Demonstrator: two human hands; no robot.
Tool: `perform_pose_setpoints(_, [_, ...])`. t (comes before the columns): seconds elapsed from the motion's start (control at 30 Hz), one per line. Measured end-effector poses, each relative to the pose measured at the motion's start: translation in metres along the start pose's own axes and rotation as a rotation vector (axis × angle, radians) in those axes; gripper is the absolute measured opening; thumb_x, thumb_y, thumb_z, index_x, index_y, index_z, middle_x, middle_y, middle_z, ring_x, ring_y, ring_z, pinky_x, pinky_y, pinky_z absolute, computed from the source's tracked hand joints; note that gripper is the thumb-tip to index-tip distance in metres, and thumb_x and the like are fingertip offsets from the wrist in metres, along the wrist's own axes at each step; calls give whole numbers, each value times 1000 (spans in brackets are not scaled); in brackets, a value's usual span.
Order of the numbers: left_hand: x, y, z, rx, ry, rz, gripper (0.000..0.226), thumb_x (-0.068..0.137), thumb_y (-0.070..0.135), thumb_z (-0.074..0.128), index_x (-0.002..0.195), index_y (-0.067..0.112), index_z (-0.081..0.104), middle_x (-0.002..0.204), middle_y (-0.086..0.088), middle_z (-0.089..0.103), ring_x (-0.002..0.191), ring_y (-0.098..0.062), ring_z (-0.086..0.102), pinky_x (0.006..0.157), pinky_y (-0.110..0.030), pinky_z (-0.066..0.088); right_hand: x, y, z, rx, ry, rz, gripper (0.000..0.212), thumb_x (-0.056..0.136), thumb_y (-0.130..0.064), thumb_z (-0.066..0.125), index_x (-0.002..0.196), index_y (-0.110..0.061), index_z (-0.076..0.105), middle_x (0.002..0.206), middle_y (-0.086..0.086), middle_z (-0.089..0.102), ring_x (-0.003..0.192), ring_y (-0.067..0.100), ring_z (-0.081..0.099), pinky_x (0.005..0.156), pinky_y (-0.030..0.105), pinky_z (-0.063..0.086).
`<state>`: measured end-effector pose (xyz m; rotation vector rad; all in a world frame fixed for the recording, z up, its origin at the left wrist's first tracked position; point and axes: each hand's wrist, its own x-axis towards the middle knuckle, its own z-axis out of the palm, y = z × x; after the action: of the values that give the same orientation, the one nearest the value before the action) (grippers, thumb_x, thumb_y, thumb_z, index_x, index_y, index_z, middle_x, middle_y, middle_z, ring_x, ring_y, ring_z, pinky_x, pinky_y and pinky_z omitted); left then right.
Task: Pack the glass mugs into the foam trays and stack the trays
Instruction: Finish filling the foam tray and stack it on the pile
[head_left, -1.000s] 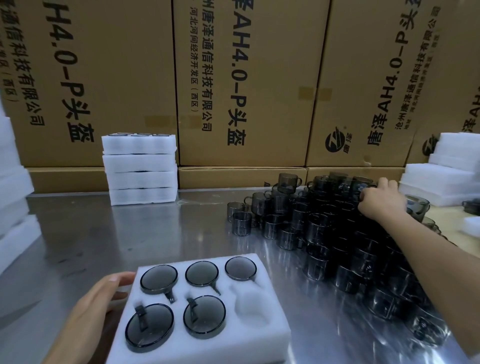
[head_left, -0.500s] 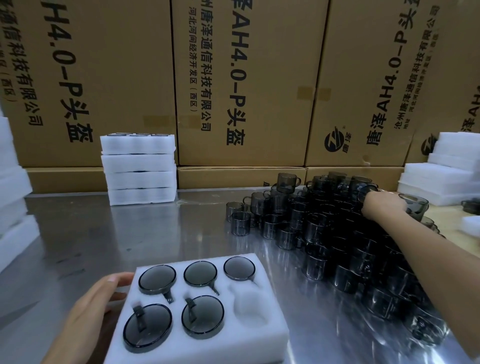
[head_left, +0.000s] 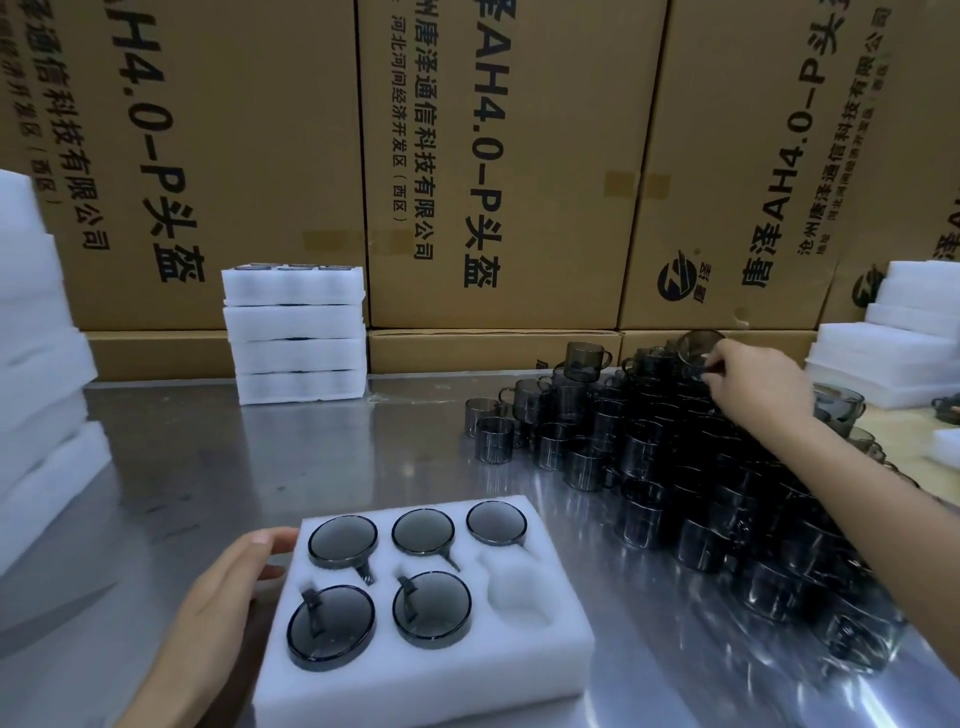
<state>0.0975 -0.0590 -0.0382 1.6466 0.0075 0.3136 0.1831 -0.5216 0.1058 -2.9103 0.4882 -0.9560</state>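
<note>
The fingers (head_left: 712, 364) of the right hand (head_left: 753, 387) pinch a smoky glass mug (head_left: 698, 351) at its handle side, holding it tilted just above the top of the mug pile (head_left: 717, 483) at the far right of the counter (head_left: 218, 467). The right arm stretches forward across that pile. The left hand (head_left: 223, 587) lies flat and relaxed, its straight fingers touching the left edge of the near foam tray (head_left: 415, 665), steadying it.

That tray has six pockets: five already hold mugs set mouth down, and the near-right pocket (head_left: 519, 597) is bare. Judging by this, the mug in the right hand is meant for that last pocket, after which the tray would be full and ready to stack.

A stack of four trays (head_left: 296, 332) stands at the back of the counter against the cardboard boxes (head_left: 493, 156); dark shapes show in its top layer, so it looks packed. More white foam (head_left: 36, 364) is piled at the left and right edges. The many mugs left in the pile suggest most of the packing is still ahead.
</note>
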Motion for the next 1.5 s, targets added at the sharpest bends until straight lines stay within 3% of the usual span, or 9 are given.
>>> perform_pose_setpoints(0.13, [-2, 5, -3, 127, -15, 81, 31, 101, 27, 39, 96, 31, 70, 97, 6, 71, 101, -25, 63, 97, -51, 45, -41, -36, -29, 295, 30, -149, 16, 89, -35, 62, 99, -24, 64, 81, -8, 65, 70, 14, 57, 54, 27, 43])
perform_pose_setpoints(0.27, [-9, 22, -2, 265, 28, 293, 17, 95, 22, 56, 96, 35, 66, 105, 11, 66, 100, 5, 57, 88, -10, 41, -104, -74, -60, 656, -115, -214, 8, 81, -38, 69, 78, -30, 67, 58, -9, 64, 51, 2, 57, 46, 14, 40])
perform_pose_setpoints(0.33, [-16, 35, -2, 341, 54, 424, 13, 87, 30, 63, 99, 35, 63, 105, 12, 64, 98, 4, 57, 82, -3, 38, -133, -91, -64, 817, -212, -198, 14, 77, -38, 73, 69, -27, 69, 52, -5, 64, 43, 1, 54, 43, 11, 38])
perform_pose_setpoints(0.67, [-53, 87, 70, 794, -320, 733, 80, 70, 67, 65, 139, 40, 35, 132, 30, 42, 119, 8, 41, 95, -7, 31, -192, -158, -51, 1168, -464, -62, 32, 81, -20, 72, 52, -14, 58, 43, -8, 49, 41, 5, 41, 48, 22, 34])
perform_pose_setpoints(0.87, [-37, 92, 77, 475, -378, 532, 47, 68, 39, 78, 111, 38, 59, 105, 23, 64, 100, 8, 55, 84, -10, 40, -204, -145, -59, 1288, -322, -123, 8, 87, -18, 65, 82, -19, 71, 70, -4, 66, 63, 5, 57, 63, 15, 44])
perform_pose_setpoints(0.97, [-32, 90, 76, 96, -634, 271, 54, 63, 37, 78, 114, 29, 61, 108, 5, 70, 105, -12, 64, 92, -27, 49, -208, -127, -57, 1262, -381, -126, 35, 79, -34, 69, 113, -37, 61, 106, -21, 64, 97, -9, 58, 80, 7, 44])
perform_pose_setpoints(1.07, [-32, 84, 79, -5, -727, 144, 68, 71, 26, 75, 131, 20, 45, 114, 0, 69, 109, -16, 63, 97, -37, 48, -214, -120, -56, 1350, -569, -208, 59, 67, -39, 71, 123, -37, 55, 115, -22, 64, 109, -9, 56, 86, 10, 47])
perform_pose_setpoints(1.3, [-40, 76, 80, 383, -569, 287, 82, 81, 47, 68, 146, 40, 19, 138, 32, 40, 127, 12, 36, 99, -9, 33, -219, -120, -35, 1169, -280, -26, 38, 69, -28, 82, 103, -32, 66, 100, -14, 67, 95, -3, 60, 74, 6, 43])
perform_pose_setpoints(1.5, [-54, 70, 73, 755, -626, 561, 84, 82, 58, 59, 149, 41, 11, 149, 35, 10, 134, 19, 6, 110, -7, 11, -224, -127, -27, 941, -167, -128, 40, 64, -42, 81, 95, -47, 57, 94, -19, 59, 92, -5, 55, 80, 16, 43])
